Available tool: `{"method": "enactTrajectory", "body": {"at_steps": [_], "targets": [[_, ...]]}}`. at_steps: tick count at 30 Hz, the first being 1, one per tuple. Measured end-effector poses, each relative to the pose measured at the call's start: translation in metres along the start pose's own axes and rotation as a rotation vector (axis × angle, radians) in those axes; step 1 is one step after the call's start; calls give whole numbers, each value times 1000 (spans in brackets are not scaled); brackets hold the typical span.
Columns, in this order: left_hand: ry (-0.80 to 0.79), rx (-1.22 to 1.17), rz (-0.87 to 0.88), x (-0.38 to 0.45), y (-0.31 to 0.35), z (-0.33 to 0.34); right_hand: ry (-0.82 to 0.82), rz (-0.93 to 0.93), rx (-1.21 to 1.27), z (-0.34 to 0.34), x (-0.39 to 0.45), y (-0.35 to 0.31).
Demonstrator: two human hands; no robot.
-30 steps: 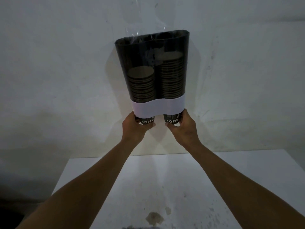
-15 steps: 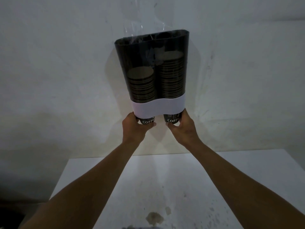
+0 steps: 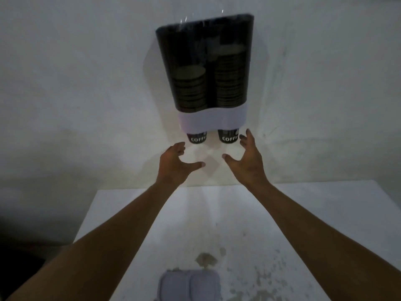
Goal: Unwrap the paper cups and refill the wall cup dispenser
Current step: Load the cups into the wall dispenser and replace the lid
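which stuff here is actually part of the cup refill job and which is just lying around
Part of the job:
wall dispenser
left cup stack
right cup stack
clear wrap at the dispenser top
left hand and right hand, both open and empty

Lying about:
grey lid-like object on the white table

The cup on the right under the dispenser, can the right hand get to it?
Probably yes. The right hand is open just below and beside the right cup, with nothing between them.

Stained white table (image 3: 303, 213) bears a grey lid-like object (image 3: 189, 284) at its near edge
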State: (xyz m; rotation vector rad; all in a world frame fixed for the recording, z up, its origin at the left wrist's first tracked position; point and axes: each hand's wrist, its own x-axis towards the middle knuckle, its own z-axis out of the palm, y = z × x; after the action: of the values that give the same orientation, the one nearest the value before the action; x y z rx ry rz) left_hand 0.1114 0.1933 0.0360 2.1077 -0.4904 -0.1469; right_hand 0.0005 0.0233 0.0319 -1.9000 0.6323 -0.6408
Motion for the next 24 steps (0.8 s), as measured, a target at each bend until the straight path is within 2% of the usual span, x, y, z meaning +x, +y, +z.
{"method": "enactTrajectory", "body": {"at_steps": [6,10,20,24], "targets": [[-213,267,101,-64,-58,-1,-70,26,-82,21,-79,36],[-316,368,157,-110,-103,5,-226,-31,-247,42,-136,67],[-604,424,212,-202,-208,11,-687,-58,-530,73,-242,152],[-712,514,252,-221,-226,19,-739,-138,-670,78,-264,167]]}}
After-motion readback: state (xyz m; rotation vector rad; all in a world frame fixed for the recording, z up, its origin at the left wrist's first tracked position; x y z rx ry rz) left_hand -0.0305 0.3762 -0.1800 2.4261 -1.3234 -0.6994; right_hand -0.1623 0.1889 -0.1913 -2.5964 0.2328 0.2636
